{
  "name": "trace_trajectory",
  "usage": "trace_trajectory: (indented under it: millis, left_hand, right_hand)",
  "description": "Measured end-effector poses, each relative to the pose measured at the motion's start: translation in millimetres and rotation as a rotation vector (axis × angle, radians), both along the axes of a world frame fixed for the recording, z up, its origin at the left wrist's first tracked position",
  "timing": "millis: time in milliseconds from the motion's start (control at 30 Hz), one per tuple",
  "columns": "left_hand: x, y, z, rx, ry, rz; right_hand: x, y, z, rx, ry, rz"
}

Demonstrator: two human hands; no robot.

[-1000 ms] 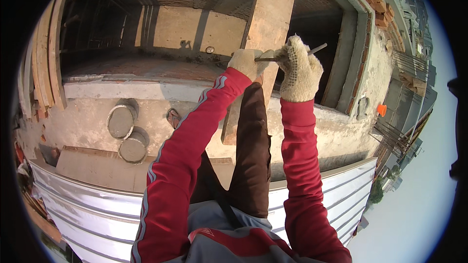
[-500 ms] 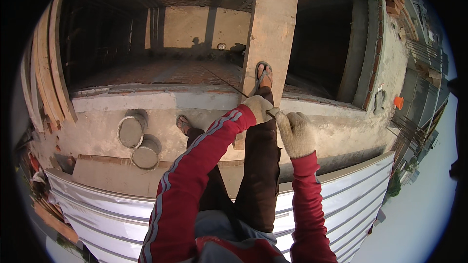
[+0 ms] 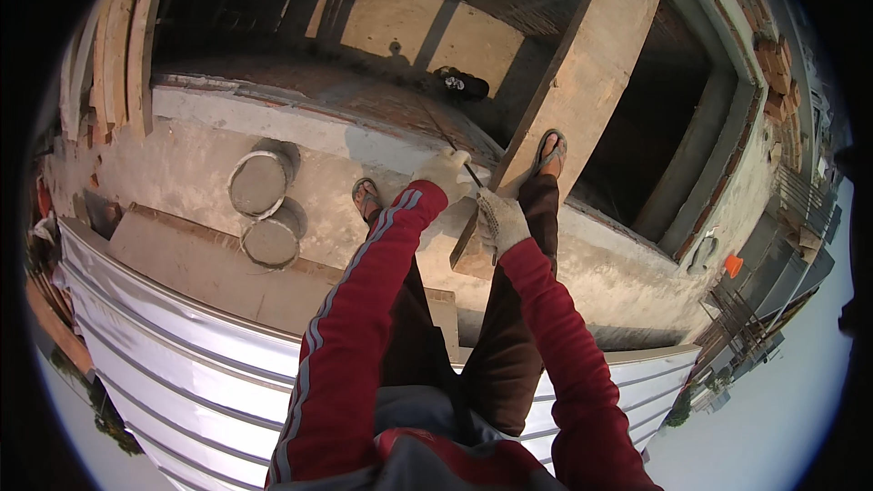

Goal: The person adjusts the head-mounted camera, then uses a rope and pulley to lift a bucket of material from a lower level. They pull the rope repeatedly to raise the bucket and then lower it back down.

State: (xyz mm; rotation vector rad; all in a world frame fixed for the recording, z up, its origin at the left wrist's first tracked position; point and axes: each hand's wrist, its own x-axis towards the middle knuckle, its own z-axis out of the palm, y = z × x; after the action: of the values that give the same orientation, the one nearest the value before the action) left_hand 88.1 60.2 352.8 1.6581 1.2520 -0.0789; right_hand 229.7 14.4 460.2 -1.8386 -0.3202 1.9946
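Observation:
A thin dark rope runs from my hands down into the opening ahead, pulled straight. My left hand, in a pale knitted work glove, is closed on it above the near edge of the opening. Closer to me, my right hand, in a matching glove, grips the same rope, and a short end shows below it. Deep in the opening, near the rope's line, is a dark shape with a greyish patch; what it is I cannot make out.
My right foot is on a wide wooden plank across the opening, my left on the concrete ledge. Two buckets of grey material stand at left. Boards lean far left; corrugated metal sheeting lies below. An orange container sits at right.
My right hand has moved left and closed lower on the rope, while my left hand has shifted slightly left and forward. The view has turned, so the plank now slants right.

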Motion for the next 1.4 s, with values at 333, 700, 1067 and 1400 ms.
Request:
trace_trajectory:
  millis: [333,700,1067,1400]
  left_hand:
    - [-272.8,-64.5,-8.6,-0.478,0.225,0.569]
    - [-373.5,-157.5,-22.1,-0.523,0.120,0.707]
    - [-322.3,-107.2,-61.6,-0.202,0.173,0.523]
    - [-311.3,-83.9,-117.3,-0.057,0.133,0.634]
  right_hand:
    - [-46.9,62.1,-71.1,0.074,-0.274,0.120]
    - [-81.9,95.9,-19.9,-0.169,-0.222,0.077]
    - [-37.2,80.0,-129.6,-0.092,-0.302,0.468]
    - [7.2,58.3,-240.7,0.479,-0.917,1.515]
